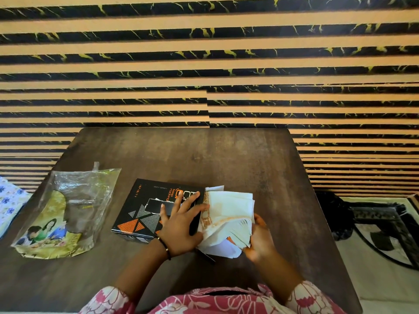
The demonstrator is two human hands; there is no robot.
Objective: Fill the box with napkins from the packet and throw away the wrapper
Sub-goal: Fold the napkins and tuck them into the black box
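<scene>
I see the left hand (181,225) lying flat, fingers spread straight, on the black cardboard box with orange triangles (147,209) at table centre. The right hand (258,240), at 3 o'clock of the box, grips a stack of white paper napkins (229,216) touching the box's open end. The clear crumpled plastic wrapper (68,211) lies at 9 o'clock on the dark wooden table (226,155).

Dark wood table (238,155) w/ striped wall (204,53) behind, rug (374,234) at right.
</scene>
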